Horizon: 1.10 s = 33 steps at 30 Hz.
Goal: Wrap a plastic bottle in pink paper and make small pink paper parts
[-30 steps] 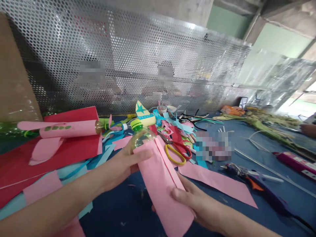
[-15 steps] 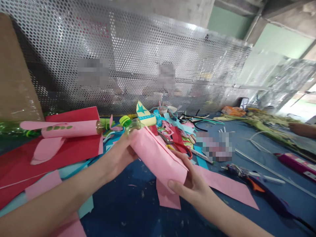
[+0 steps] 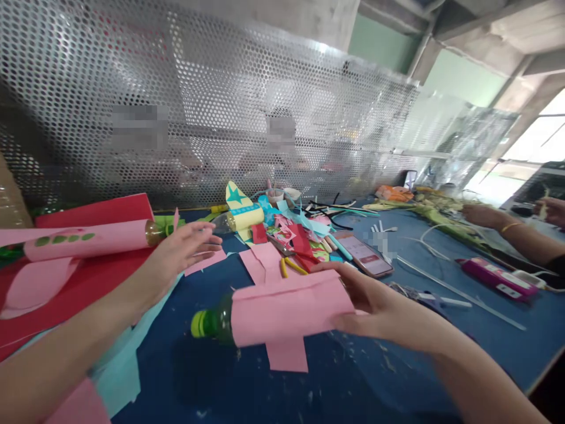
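My right hand grips the base end of a green plastic bottle wrapped in pink paper, holding it sideways just above the blue table, its green cap pointing left. A pink paper tab hangs below the wrap. My left hand hovers open, fingers spread, over the left part of the table, holding nothing. It is near another pink-wrapped bottle with green dots lying on red paper.
Paper scraps, a yellow paper rocket, scissors and a phone crowd the table's middle. A purple glue gun lies to the right. Another person's hands work at far right. A perforated metal screen stands behind.
My left hand let go of the bottle and moved left, opening. My right hand swung the wrapped bottle from upright-tilted to sideways and lower, with the cap pointing left. The camera view shifted right.
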{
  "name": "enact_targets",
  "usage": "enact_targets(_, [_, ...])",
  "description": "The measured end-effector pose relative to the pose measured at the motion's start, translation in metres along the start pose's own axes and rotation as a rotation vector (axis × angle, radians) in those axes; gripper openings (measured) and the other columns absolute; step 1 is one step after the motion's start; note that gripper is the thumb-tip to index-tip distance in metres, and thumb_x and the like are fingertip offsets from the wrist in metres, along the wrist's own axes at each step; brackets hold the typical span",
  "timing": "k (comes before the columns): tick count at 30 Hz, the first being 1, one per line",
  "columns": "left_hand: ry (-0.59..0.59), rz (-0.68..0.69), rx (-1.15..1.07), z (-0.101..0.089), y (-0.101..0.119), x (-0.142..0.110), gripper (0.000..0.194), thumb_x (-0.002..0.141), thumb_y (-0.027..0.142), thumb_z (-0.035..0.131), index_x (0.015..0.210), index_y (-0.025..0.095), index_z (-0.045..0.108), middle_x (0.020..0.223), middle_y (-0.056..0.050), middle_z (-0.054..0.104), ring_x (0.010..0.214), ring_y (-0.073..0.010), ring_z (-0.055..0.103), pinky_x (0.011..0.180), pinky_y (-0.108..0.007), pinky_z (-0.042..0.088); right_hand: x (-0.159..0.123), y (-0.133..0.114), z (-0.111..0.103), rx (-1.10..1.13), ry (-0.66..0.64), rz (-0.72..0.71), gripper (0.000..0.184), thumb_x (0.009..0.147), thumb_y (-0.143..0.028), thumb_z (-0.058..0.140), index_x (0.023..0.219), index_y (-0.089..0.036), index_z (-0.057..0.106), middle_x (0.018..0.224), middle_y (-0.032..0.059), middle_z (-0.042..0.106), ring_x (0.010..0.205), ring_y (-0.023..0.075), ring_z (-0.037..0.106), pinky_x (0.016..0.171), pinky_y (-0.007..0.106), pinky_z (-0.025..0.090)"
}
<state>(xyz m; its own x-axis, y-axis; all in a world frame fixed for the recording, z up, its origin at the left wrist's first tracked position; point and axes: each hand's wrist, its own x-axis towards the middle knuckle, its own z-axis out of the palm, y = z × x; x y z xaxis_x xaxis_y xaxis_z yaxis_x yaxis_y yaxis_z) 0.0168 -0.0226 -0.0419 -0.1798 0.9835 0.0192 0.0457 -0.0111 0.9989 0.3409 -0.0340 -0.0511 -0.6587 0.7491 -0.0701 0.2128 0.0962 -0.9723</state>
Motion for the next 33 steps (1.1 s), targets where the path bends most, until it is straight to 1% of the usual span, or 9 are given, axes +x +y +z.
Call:
enact_targets(3, [-0.303, 0.112, 0.286, 0.008, -0.003, -0.011, 0.04, 0.078, 0.057, 0.063, 0.099, 0.024, 0.066, 0.097, -0.006, 0.072, 0.101, -0.0275, 0.066, 0.095, -0.042, 0.05, -0.009, 0.0, -0.011, -0.101, -0.062, 0.016, 0.062, 0.081, -0.024, 0.065, 0.137, -0.029, 0.039, 0.115, 0.0033, 0.063, 0.11, 0.0209, 0.059, 0.089, 0.032, 0.051])
enact_targets(6, [-0.612, 0.184, 0.626, 0.024, -0.005, -0.033, 0.049, 0.072, 0.051, 0.071, 0.117, 0.032, 0.062, 0.126, -0.002, 0.064, 0.117, -0.028, 0.058, 0.1, -0.041, 0.046, -0.012, 0.007, -0.015, -0.262, 0.003, 0.018, 0.067, 0.081, -0.028, 0.067, 0.141, -0.029, 0.038, 0.134, 0.0064, 0.054, 0.122, 0.024, 0.053, 0.099, 0.036, 0.046])
enact_targets(9, [-0.566, 0.225, 0.902, 0.037, -0.007, -0.049, 0.058, 0.072, 0.048, 0.069, 0.127, 0.032, 0.057, 0.133, -0.003, 0.059, 0.122, -0.0307, 0.055, 0.103, -0.045, 0.043, -0.021, 0.015, -0.02, -0.439, 0.233, 0.007, 0.064, 0.081, -0.041, 0.067, 0.139, -0.028, 0.042, 0.145, 0.0077, 0.046, 0.132, 0.0268, 0.043, 0.109, 0.043, 0.037])
enact_targets(12, [-0.519, 0.27, 0.986, 0.042, -0.012, -0.055, 0.055, 0.076, 0.047, 0.061, 0.127, 0.028, 0.056, 0.132, -0.005, 0.06, 0.119, -0.0314, 0.057, 0.101, -0.046, 0.045, -0.046, 0.025, -0.033, -0.495, 0.561, 0.039, 0.052, 0.08, -0.053, 0.061, 0.125, -0.027, 0.053, 0.134, 0.0089, 0.056, 0.122, 0.0277, 0.054, 0.102, 0.045, 0.045])
enact_targets(15, [-0.441, 0.331, 0.981, 0.043, -0.021, -0.057, 0.052, 0.079, 0.048, 0.056, 0.127, 0.03, 0.055, 0.131, -0.005, 0.061, 0.116, -0.0306, 0.059, 0.098, -0.046, 0.047, -0.08, 0.042, -0.051, -0.642, 1.052, 0.257, 0.052, 0.07, -0.067, 0.058, 0.095, -0.022, 0.061, 0.102, 0.0114, 0.069, 0.091, 0.0313, 0.068, 0.083, 0.046, 0.054])
enact_targets(17, [-0.335, 0.396, 0.958, 0.043, -0.028, -0.058, 0.047, 0.082, 0.048, 0.052, 0.127, 0.033, 0.053, 0.133, -0.002, 0.058, 0.121, -0.0296, 0.055, 0.103, -0.048, 0.042, -0.1, 0.059, -0.06, -0.78, 1.208, 0.453, 0.056, 0.068, -0.071, 0.052, 0.089, -0.02, 0.06, 0.09, 0.0133, 0.07, 0.088, 0.0342, 0.068, 0.084, 0.049, 0.052])
enact_targets(20, [-0.291, 0.448, 0.904, 0.045, -0.036, -0.061, 0.046, 0.082, 0.051, 0.054, 0.125, 0.036, 0.054, 0.132, 0.0, 0.059, 0.121, -0.0302, 0.054, 0.106, -0.048, 0.038, -0.114, 0.08, -0.065, -0.805, 1.182, 0.554, 0.059, 0.068, -0.071, 0.051, 0.087, -0.017, 0.063, 0.082, 0.0164, 0.069, 0.087, 0.0382, 0.066, 0.083, 0.054, 0.05])
enact_targets(27, [-0.306, 0.43, 0.809, 0.053, -0.038, -0.065, 0.04, 0.077, 0.054, 0.064, 0.117, 0.052, 0.06, 0.126, 0.007, 0.064, 0.117, -0.0333, 0.056, 0.105, -0.049, 0.036, -0.102, 0.091, -0.065, -0.734, 1.068, 0.513, 0.053, 0.071, -0.06, 0.061, 0.1, -0.016, 0.067, 0.091, 0.0141, 0.072, 0.09, 0.0341, 0.066, 0.081, 0.045, 0.049])
enact_targets(33, [-0.285, 0.4, 0.76, 0.052, -0.038, -0.062, 0.042, 0.078, 0.055, 0.062, 0.119, 0.045, 0.063, 0.123, 0.004, 0.066, 0.117, -0.0323, 0.056, 0.107, -0.045, 0.036, -0.109, 0.087, -0.071, -0.508, 1.037, 0.484, 0.041, 0.072, -0.052, 0.062, 0.091, -0.017, 0.071, 0.091, 0.0116, 0.076, 0.09, 0.0358, 0.069, 0.079, 0.045, 0.052])
